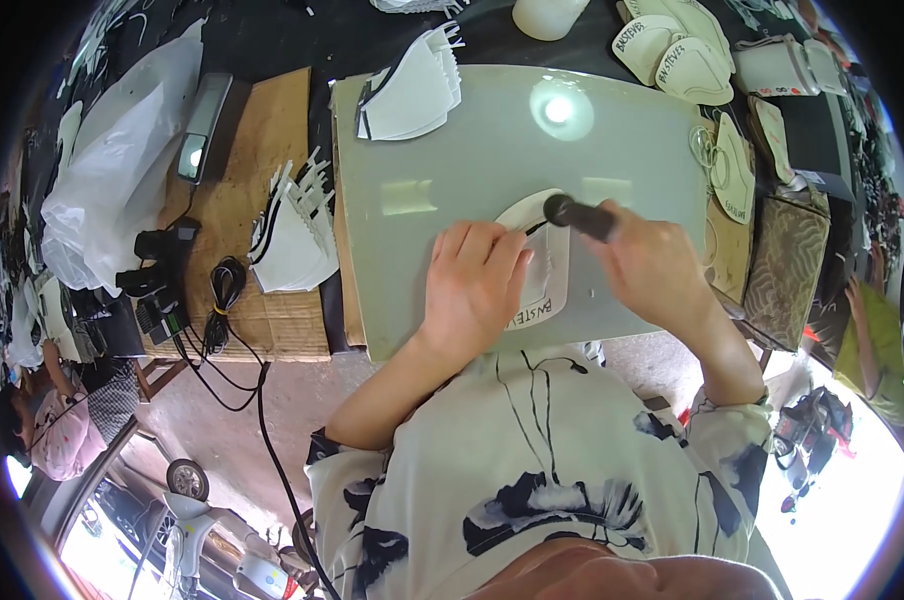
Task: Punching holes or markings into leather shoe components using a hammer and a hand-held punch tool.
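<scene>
My left hand (470, 285) lies flat on a cream template (555, 275) with a curved outline and dark lettering. A white piece (537, 262) lies within its outline, partly covered by my fingers. A short black strip shows beside my fingertips. My right hand (657, 268) is closed round a dark, rod-shaped tool (580, 217) with a rounded black end, held over the template's upper right side. The tool's working tip is hidden, so its kind cannot be made out. Both hands are over a glossy grey-green board (432, 240) on the table.
Stacked white cut pieces (412, 90) with fringed edges lie at the board's far left; another stack (297, 235) rests on cardboard (282, 120). Cream templates (692, 65) lie far right. A black cable coil (227, 290), a grey device (202, 125) and a plastic bag (122, 160) lie left.
</scene>
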A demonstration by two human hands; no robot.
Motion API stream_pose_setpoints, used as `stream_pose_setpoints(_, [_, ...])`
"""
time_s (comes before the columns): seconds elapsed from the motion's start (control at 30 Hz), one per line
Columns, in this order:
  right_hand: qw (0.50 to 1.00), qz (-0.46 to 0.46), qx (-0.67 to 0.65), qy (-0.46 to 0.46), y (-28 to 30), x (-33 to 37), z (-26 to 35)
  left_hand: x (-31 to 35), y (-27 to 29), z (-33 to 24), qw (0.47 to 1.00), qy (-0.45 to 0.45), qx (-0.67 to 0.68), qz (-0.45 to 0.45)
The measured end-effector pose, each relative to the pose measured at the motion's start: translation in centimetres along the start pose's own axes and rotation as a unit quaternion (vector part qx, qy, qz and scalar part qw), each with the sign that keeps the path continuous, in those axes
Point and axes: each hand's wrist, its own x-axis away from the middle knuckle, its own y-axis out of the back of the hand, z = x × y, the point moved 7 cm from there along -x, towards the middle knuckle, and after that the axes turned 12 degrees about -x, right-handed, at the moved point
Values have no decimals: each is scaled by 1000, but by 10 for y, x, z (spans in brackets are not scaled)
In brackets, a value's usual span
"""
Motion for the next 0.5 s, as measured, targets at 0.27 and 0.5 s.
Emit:
stream_pose_setpoints(0.27, [993,73,78,-49,-25,9,-18,-12,-23,-4,983,-1,-181,34])
stream_pose_setpoints(0.5, [994,63,73,-43,-24,9,-18,-23,-17,-2,993,-2,-106,46])
